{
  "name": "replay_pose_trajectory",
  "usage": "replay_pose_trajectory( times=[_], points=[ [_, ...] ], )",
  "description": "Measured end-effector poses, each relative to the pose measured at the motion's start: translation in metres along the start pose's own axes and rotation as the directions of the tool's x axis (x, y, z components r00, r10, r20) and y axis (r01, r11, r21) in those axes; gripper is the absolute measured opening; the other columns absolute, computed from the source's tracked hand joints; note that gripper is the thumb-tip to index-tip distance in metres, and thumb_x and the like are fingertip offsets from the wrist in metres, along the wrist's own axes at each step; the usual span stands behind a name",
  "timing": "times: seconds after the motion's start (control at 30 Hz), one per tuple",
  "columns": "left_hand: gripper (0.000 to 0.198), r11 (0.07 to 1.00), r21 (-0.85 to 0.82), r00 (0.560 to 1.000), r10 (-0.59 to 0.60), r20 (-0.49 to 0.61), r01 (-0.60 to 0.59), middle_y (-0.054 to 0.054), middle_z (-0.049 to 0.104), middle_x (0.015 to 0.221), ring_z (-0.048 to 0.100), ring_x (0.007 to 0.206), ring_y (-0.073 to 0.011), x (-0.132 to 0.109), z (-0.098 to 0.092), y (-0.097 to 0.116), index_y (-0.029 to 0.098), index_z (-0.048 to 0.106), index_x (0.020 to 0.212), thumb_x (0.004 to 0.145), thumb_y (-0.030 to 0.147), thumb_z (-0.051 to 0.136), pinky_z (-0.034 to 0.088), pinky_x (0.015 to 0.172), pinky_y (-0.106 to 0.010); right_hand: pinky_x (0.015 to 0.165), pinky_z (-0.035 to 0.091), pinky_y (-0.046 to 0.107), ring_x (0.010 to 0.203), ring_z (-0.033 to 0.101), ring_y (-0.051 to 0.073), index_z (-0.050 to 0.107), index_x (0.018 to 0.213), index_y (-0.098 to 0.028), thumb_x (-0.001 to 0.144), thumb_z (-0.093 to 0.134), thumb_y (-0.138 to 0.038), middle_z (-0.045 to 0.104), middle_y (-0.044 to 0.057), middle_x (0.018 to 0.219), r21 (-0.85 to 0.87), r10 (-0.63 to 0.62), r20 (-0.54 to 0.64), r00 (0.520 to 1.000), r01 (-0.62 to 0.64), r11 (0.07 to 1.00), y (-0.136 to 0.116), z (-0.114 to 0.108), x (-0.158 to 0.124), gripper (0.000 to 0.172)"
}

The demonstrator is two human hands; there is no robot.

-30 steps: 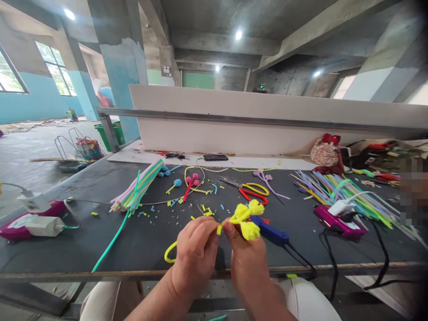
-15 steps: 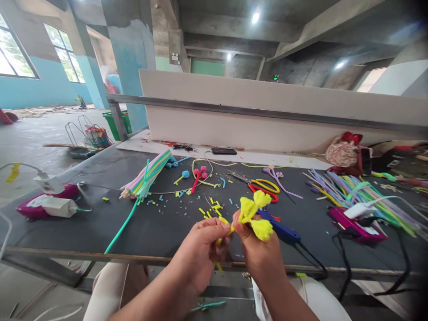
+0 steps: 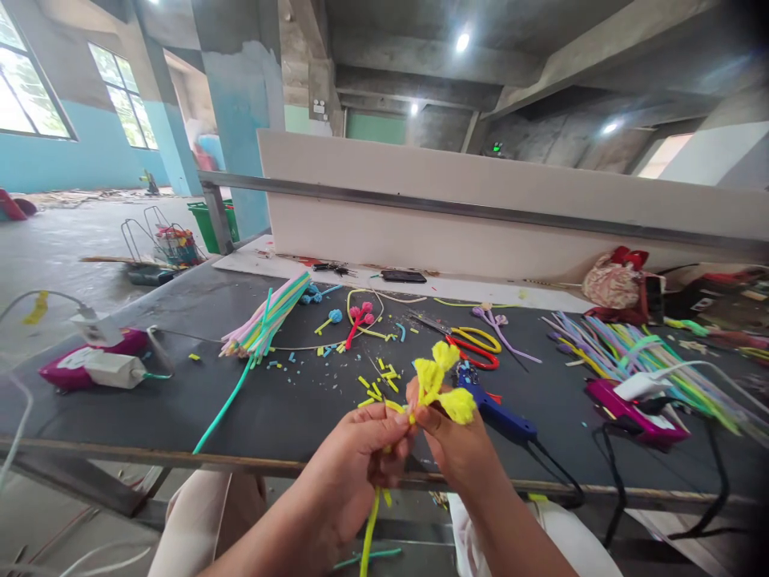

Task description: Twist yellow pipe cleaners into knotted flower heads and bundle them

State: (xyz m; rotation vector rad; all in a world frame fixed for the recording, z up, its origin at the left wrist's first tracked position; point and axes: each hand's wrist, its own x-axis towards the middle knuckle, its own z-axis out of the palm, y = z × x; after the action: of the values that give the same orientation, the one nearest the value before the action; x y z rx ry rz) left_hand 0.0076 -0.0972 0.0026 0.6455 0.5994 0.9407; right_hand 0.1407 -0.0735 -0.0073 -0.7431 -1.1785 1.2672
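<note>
Above the front edge of the table, my right hand [image 3: 453,441] is closed around the stem of a yellow pipe-cleaner flower [image 3: 429,383], its three fuzzy puffs sticking up past the thumb. Close against it, my left hand [image 3: 354,457] pinches a yellow pipe cleaner [image 3: 371,529] at the flower's stem. One long end hangs down below the left fingers; how the strand joins the stem is hidden between the fingertips. Just beyond my right hand lies a blue glue gun [image 3: 501,417], and behind that a pair of scissors [image 3: 474,344] with red and yellow handles.
Cut yellow bits [image 3: 384,377] litter the dark table [image 3: 240,425]. Pipe-cleaner bundles lie left [image 3: 270,312] and right [image 3: 637,344]. Finished-looking pink [image 3: 359,316] and purple [image 3: 496,320] pieces lie farther back. Purple power strips [image 3: 637,409] with cords stand at both sides.
Both hands have shifted slightly left with the yellow flower, which has tilted a little. A long yellow pipe-cleaner end now hangs beneath my left hand. The view has moved slightly.
</note>
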Motion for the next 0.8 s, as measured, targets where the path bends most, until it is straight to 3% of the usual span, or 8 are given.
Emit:
replay_pose_trajectory(
  times=[0.03,0.1,0.2,0.3,0.4,0.47,0.57,0.8],
  points=[
    [0.017,0.985,0.113,0.988,0.138,-0.072,-0.129,0.004,0.043,0.056,0.027,0.045,-0.005,0.0,0.001,0.0,0.015,0.05,0.066,0.077,0.026,0.058,0.019,0.044,-0.019,0.063,0.042,0.028,0.066,0.049,0.015,0.065,0.069,-0.021,0.061,0.078,-0.034,0.057,-0.001,0.068,0.06,0.014,-0.05,0.999,-0.011,0.998,0.001,0.004,0.0,0.02],
    [0.022,0.827,0.436,0.875,0.457,-0.157,-0.354,0.004,0.044,0.056,0.033,0.05,-0.0076,0.0,0.002,-0.002,0.016,0.049,0.062,0.08,0.027,0.056,0.026,0.048,-0.02,0.065,0.043,0.028,0.065,0.049,0.015,0.066,0.068,-0.021,0.06,0.079,-0.033,0.057,-0.001,0.066,0.179,0.08,-0.17,0.982,-0.049,0.983,0.004,0.013,-0.001,0.02],
    [0.02,0.315,0.848,0.639,0.768,0.037,-0.427,0.001,0.051,0.062,0.045,0.06,-0.0122,-0.001,-0.002,-0.004,0.018,0.053,0.064,0.084,0.022,0.051,0.035,0.058,-0.023,0.064,0.043,0.027,0.06,0.047,0.013,0.064,0.062,-0.02,0.059,0.08,-0.028,0.056,-0.002,0.061,0.337,0.207,-0.232,0.95,-0.121,0.934,0.006,0.024,-0.007,0.018],
    [0.015,-0.136,0.91,0.516,0.787,0.339,-0.391,-0.004,0.062,0.075,0.054,0.072,-0.0163,-0.001,-0.011,-0.006,0.019,0.059,0.078,0.085,0.014,0.047,0.039,0.07,-0.028,0.065,0.043,0.026,0.063,0.05,0.013,0.065,0.065,-0.019,0.061,0.079,-0.024,0.058,-0.002,0.065,0.475,0.272,-0.191,0.943,-0.154,0.867,0.003,0.032,-0.016,0.016],
    [0.015,-0.364,0.846,0.394,0.765,0.51,-0.39,-0.005,0.066,0.078,0.056,0.07,-0.0168,0.001,-0.018,-0.009,0.019,0.061,0.086,0.084,0.011,0.048,0.041,0.068,-0.029,0.065,0.043,0.025,0.068,0.053,0.012,0.067,0.072,-0.018,0.062,0.079,-0.023,0.062,0.0,0.074,0.575,0.353,-0.171,0.92,-0.198,0.794,-0.001,0.035,-0.025,0.016],
    [0.014,-0.446,0.804,0.328,0.749,0.576,-0.394,-0.005,0.067,0.078,0.056,0.067,-0.0166,0.003,-0.021,-0.011,0.017,0.061,0.09,0.083,0.011,0.05,0.042,0.065,-0.029,0.063,0.042,0.024,0.064,0.051,0.011,0.066,0.07,-0.018,0.063,0.078,-0.023,0.061,-0.001,0.069,0.591,0.377,-0.181,0.908,-0.206,0.78,-0.003,0.037,-0.027,0.015],
    [0.015,-0.49,0.769,0.295,0.727,0.62,-0.409,-0.006,0.067,0.081,0.058,0.07,-0.0164,0.006,-0.021,-0.015,0.017,0.06,0.093,0.083,0.01,0.051,0.043,0.065,-0.029,0.059,0.04,0.023,0.059,0.047,0.01,0.064,0.063,-0.017,0.063,0.078,-0.023,0.058,-0.003,0.061,0.517,0.335,-0.221,0.916,-0.182,0.837,-0.001,0.037,-0.025,0.016],
    [0.017,-0.33,0.822,0.328,0.798,0.506,-0.465,-0.006,0.065,0.085,0.059,0.081,-0.0164,0.003,-0.019,-0.016,0.017,0.058,0.095,0.081,0.008,0.052,0.047,0.074,-0.028,0.064,0.04,0.023,0.063,0.049,0.011,0.063,0.062,-0.018,0.06,0.08,-0.027,0.061,-0.004,0.062,0.277,0.208,-0.355,0.911,-0.109,0.955,0.002,0.035,-0.022,0.019]
  ],
)
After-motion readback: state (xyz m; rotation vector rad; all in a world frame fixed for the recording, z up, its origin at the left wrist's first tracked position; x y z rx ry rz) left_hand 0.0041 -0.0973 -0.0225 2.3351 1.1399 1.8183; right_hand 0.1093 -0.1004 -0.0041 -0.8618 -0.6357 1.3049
